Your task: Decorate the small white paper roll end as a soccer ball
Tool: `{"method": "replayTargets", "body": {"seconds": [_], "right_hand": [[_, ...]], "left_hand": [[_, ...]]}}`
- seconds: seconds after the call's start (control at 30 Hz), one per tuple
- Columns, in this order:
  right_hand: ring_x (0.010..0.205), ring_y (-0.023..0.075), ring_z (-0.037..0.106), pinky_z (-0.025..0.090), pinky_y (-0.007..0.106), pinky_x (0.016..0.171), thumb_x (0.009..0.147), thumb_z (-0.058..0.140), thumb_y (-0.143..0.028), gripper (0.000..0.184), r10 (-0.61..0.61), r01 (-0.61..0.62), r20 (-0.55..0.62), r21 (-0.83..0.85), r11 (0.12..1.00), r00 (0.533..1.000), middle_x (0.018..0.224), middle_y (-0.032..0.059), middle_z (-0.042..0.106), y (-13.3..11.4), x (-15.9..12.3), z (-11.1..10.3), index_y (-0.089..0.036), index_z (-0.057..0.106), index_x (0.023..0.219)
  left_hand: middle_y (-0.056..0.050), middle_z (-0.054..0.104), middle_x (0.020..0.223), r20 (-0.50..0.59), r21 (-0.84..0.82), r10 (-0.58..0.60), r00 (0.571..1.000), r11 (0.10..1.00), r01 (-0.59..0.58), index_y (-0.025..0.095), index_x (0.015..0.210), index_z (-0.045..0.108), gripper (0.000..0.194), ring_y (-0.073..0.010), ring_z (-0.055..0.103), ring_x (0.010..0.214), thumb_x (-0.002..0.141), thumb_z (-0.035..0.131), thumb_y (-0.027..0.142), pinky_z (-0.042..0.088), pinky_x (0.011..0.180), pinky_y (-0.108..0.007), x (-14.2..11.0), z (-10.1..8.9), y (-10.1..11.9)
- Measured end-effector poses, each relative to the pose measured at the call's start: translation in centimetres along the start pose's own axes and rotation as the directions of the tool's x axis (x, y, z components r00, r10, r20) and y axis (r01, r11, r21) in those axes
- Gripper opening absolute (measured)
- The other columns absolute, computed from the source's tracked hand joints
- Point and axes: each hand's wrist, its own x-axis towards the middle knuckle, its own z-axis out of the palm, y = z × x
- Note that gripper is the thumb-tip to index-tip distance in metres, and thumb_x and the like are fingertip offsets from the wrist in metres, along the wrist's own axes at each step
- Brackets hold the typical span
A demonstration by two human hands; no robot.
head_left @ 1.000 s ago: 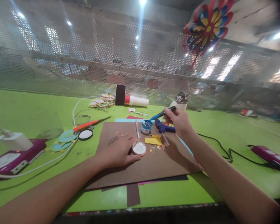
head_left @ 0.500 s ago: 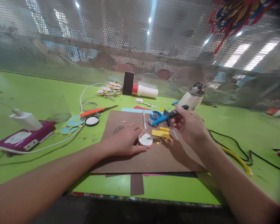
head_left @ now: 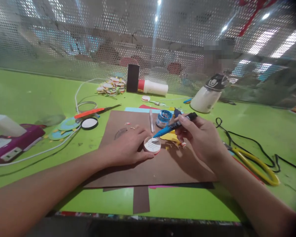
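Observation:
My left hand (head_left: pixel 129 146) rests on the brown board (head_left: pixel 128 176), its thumb and fingers closed around the edge of a small round white disc (head_left: pixel 152 145) with dark lines drawn on its top. In my right hand (head_left: pixel 199 138) is a blue marker (head_left: pixel 174 125) with a black barrel, gripped like a pen. Its blue tip is at the far edge of the disc; whether it touches cannot be made out. Just beyond stands an open jar of blue paint (head_left: pixel 163 118). Yellow paper strips (head_left: pixel 169 136) and small scraps lie right of the disc.
Yellow-handled scissors (head_left: pixel 258 166) and a black cord lie by my right forearm. A white bottle (head_left: pixel 208 93) stands behind. To the left are an orange knife (head_left: pixel 90 113), a black-rimmed round lid (head_left: pixel 89 123) and a purple power strip (head_left: pixel 19 144). A phone (head_left: pixel 133 78) stands at the back.
My right hand has brought the marker down and left, from above the paint jar to the disc. My left hand still holds the disc. The camera view has shifted slightly.

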Motion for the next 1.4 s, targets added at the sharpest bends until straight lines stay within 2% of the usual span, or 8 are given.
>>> {"method": "replayTargets", "body": {"seconds": [0.13, 0.3, 0.43, 0.63, 0.87, 1.1, 1.4], "right_hand": [[0.053, 0.0106, 0.056, 0.046, 0.022, 0.045, 0.079, 0.082, -0.051, 0.035, -0.064, 0.064, 0.014, -0.029, 0.998, 0.998, 0.063, 0.0006, 0.067, 0.0, -0.2, 0.0, -0.018, 0.071, 0.075], [0.052, 0.0106, 0.056, 0.047, 0.022, 0.046, 0.08, 0.08, -0.053, 0.036, -0.101, 0.101, 0.011, -0.087, 0.991, 0.995, 0.06, -0.0007, 0.065, -0.2, -0.5, 0.4, -0.019, 0.07, 0.077], [0.052, 0.0112, 0.056, 0.047, 0.022, 0.047, 0.082, 0.078, -0.054, 0.036, -0.134, 0.131, -0.001, -0.167, 0.977, 0.991, 0.059, -0.0003, 0.064, -0.5, -1.0, 0.7, -0.019, 0.069, 0.078], [0.051, 0.0114, 0.053, 0.044, 0.024, 0.046, 0.089, 0.071, -0.042, 0.023, -0.191, 0.192, 0.026, -0.244, 0.951, 0.981, 0.057, -0.0021, 0.061, -0.9, -1.4, 0.9, -0.02, 0.068, 0.083], [0.054, 0.0105, 0.054, 0.043, 0.024, 0.05, 0.092, 0.067, -0.032, 0.016, -0.272, 0.287, 0.093, -0.267, 0.92, 0.958, 0.062, -0.0028, 0.061, -1.1, -1.9, 1.2, -0.018, 0.065, 0.086], [0.053, 0.0104, 0.053, 0.042, 0.024, 0.05, 0.093, 0.066, -0.032, 0.016, -0.27, 0.293, 0.116, -0.298, 0.909, 0.956, 0.064, -0.0024, 0.062, -1.2, -1.9, 1.3, -0.018, 0.065, 0.086], [0.053, 0.0109, 0.054, 0.044, 0.024, 0.05, 0.093, 0.067, -0.034, 0.017, -0.272, 0.296, 0.117, -0.333, 0.895, 0.955, 0.065, -0.0018, 0.063, -1.1, -2.1, 1.4, -0.018, 0.066, 0.086]], "left_hand": [[-0.011, 0.062, 0.123, -0.024, -0.038, 0.0, 1.0, 0.999, -0.001, 0.018, 0.123, 0.06, 0.043, -0.0285, 0.058, 0.115, 0.091, 0.07, 0.044, 0.047, 0.097, -0.042, 0.0, 0.1, -0.2], [-0.012, 0.062, 0.125, -0.004, -0.052, -0.025, 1.0, 0.998, 0.025, 0.016, 0.125, 0.06, 0.051, -0.0293, 0.058, 0.116, 0.084, 0.078, 0.039, 0.047, 0.098, -0.042, 0.0, -0.2, 0.1], [-0.013, 0.062, 0.126, 0.019, -0.064, -0.038, 0.999, 0.997, 0.039, 0.017, 0.128, 0.06, 0.054, -0.0315, 0.058, 0.116, 0.084, 0.076, 0.044, 0.046, 0.098, -0.045, 0.0, -0.6, 0.3], [-0.011, 0.064, 0.12, 0.026, -0.135, -0.064, 0.998, 0.989, 0.066, 0.019, 0.123, 0.062, 0.049, -0.0289, 0.06, 0.109, 0.089, 0.064, 0.054, 0.047, 0.092, -0.042, 0.2, -0.8, 0.1], [-0.009, 0.066, 0.113, -0.01, -0.107, -0.048, 0.999, 0.993, 0.046, 0.019, 0.117, 0.063, 0.044, -0.0263, 0.059, 0.103, 0.09, 0.065, 0.054, 0.045, 0.088, -0.039, 0.1, -0.5, -0.1], [-0.007, 0.064, 0.107, -0.029, -0.085, -0.075, 0.997, 0.994, 0.073, 0.02, 0.109, 0.064, 0.04, -0.0241, 0.058, 0.094, 0.087, 0.069, 0.053, 0.044, 0.079, -0.035, 0.2, -0.4, 0.3], [-0.008, 0.063, 0.106, -0.04, -0.072, -0.101, 0.994, 0.993, 0.098, 0.019, 0.107, 0.063, 0.042, -0.0246, 0.058, 0.093, 0.086, 0.07, 0.055, 0.044, 0.08, -0.037, 0.2, -0.1, 0.5]]}}
